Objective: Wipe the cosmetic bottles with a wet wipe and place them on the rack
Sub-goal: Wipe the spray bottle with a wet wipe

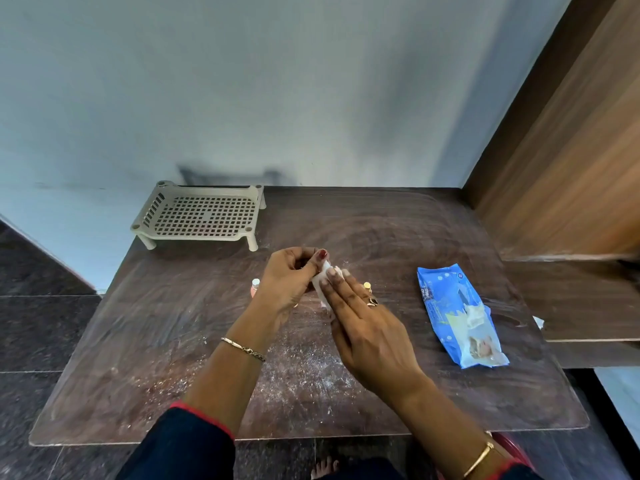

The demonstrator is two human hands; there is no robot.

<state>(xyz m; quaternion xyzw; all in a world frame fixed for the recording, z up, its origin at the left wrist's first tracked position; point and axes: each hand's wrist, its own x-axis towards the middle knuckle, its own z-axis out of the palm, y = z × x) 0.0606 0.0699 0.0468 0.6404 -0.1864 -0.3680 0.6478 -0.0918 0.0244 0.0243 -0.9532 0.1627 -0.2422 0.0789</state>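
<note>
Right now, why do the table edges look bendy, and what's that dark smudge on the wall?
Head view: the wide-angle lens bows the brown wooden table edges; the smudge is the shadow of the beige plastic grid rack on the wall; the hands look slightly soft.

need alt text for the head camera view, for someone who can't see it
Over a dusty dark wooden table, a person's left hand and right hand press a white wet wipe around a small item hidden between them. An empty beige rack stands at the far left, a blue wipe packet lies at the right, and two small bottles peek out beside the hands.
</note>
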